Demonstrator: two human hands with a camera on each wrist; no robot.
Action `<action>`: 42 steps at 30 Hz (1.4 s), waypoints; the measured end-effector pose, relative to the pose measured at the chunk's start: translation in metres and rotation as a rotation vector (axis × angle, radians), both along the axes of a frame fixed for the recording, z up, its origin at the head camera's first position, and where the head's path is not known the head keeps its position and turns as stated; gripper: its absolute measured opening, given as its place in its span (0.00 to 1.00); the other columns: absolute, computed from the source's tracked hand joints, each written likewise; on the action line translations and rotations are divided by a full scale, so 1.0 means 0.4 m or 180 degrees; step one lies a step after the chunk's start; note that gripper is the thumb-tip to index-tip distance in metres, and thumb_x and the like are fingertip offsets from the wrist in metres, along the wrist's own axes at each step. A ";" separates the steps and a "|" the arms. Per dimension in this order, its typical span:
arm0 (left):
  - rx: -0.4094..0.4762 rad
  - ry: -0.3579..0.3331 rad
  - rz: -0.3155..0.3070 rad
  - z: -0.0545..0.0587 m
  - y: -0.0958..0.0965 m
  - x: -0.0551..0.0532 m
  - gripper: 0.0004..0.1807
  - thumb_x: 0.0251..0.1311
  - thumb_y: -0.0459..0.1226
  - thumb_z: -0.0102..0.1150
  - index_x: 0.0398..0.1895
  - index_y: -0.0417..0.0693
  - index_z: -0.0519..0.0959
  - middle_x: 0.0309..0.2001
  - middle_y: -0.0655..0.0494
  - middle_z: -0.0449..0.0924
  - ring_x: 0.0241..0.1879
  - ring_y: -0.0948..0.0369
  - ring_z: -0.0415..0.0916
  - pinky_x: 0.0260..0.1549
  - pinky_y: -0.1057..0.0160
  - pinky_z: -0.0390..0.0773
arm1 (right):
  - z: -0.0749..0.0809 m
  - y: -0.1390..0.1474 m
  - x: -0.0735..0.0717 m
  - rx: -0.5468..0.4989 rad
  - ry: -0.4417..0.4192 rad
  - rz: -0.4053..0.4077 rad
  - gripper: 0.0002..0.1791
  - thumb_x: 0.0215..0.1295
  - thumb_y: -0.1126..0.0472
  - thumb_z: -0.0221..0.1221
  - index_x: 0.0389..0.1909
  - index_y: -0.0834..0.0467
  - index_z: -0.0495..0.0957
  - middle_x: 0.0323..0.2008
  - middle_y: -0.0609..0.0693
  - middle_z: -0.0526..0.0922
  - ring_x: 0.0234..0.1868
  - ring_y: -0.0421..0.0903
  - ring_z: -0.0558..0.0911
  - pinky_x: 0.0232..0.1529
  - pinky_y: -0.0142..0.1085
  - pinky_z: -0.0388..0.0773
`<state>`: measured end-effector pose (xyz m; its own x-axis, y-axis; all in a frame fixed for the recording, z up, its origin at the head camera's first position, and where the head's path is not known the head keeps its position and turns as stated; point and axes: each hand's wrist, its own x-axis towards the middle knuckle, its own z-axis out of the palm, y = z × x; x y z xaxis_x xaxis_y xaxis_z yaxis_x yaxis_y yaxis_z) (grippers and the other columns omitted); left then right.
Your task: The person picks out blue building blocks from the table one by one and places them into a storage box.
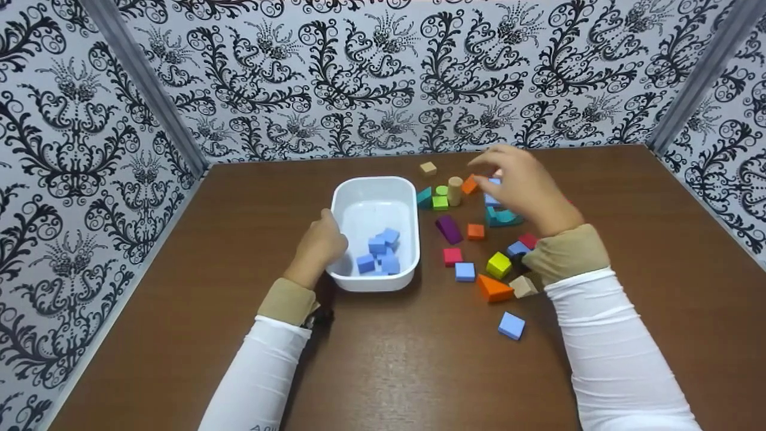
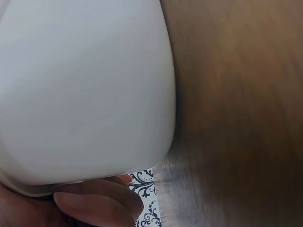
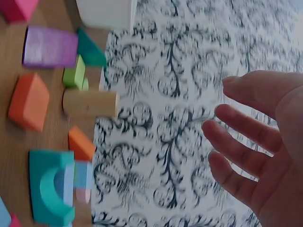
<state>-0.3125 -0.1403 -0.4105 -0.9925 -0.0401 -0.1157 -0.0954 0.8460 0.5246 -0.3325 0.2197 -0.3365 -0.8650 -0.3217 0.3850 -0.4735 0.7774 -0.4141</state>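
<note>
A white plastic tub (image 1: 376,185) stands left of the block pile with several blue blocks (image 1: 383,246) inside. My left hand (image 1: 317,246) grips its left rim, fingers curled round the edge; the left wrist view shows the fingers (image 2: 97,208) under the tub's lip. My right hand (image 1: 523,182) hovers above the far right blocks, fingers loosely bent, holding nothing. Beneath it lie a teal arch block (image 3: 40,189), partly covered blue blocks (image 1: 492,199) and an orange block (image 3: 81,143). A wooden cylinder (image 3: 92,103) stands upright nearby.
Closer to me lie a blue block (image 1: 511,325), another blue block (image 1: 465,272), an orange triangle (image 1: 494,288), a yellow block (image 1: 498,265) and a purple block (image 1: 449,229). Patterned walls (image 1: 383,78) enclose the brown table (image 1: 419,371) at the back and sides.
</note>
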 end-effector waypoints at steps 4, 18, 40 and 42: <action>0.0037 0.0015 -0.0023 0.000 -0.001 0.001 0.38 0.67 0.32 0.48 0.78 0.26 0.53 0.64 0.25 0.76 0.59 0.39 0.80 0.60 0.42 0.79 | -0.003 0.055 -0.011 -0.0054 -0.0126 -0.0163 0.17 0.73 0.63 0.66 0.60 0.61 0.84 0.56 0.58 0.82 0.54 0.58 0.81 0.58 0.55 0.79; 0.0017 0.0028 -0.0027 0.003 -0.001 0.000 0.38 0.67 0.31 0.48 0.78 0.26 0.53 0.63 0.25 0.76 0.59 0.39 0.80 0.59 0.42 0.80 | -0.063 0.187 -0.044 0.0217 -0.0680 -0.0515 0.22 0.70 0.67 0.63 0.63 0.69 0.80 0.61 0.71 0.78 0.64 0.71 0.73 0.68 0.65 0.67; 0.0007 -0.0002 -0.0018 0.007 0.003 0.006 0.35 0.70 0.33 0.50 0.77 0.27 0.55 0.61 0.27 0.78 0.57 0.40 0.81 0.58 0.42 0.80 | -0.140 0.179 -0.058 0.0539 -0.1459 -0.0773 0.28 0.66 0.69 0.55 0.68 0.67 0.77 0.65 0.74 0.74 0.58 0.69 0.73 0.66 0.65 0.71; -0.0012 0.0008 -0.0021 0.007 0.003 0.006 0.35 0.70 0.33 0.50 0.77 0.27 0.55 0.61 0.27 0.78 0.58 0.39 0.81 0.58 0.42 0.80 | -0.142 0.177 -0.059 0.0566 -0.1509 -0.0765 0.28 0.66 0.69 0.55 0.69 0.66 0.77 0.66 0.74 0.73 0.59 0.69 0.72 0.66 0.65 0.71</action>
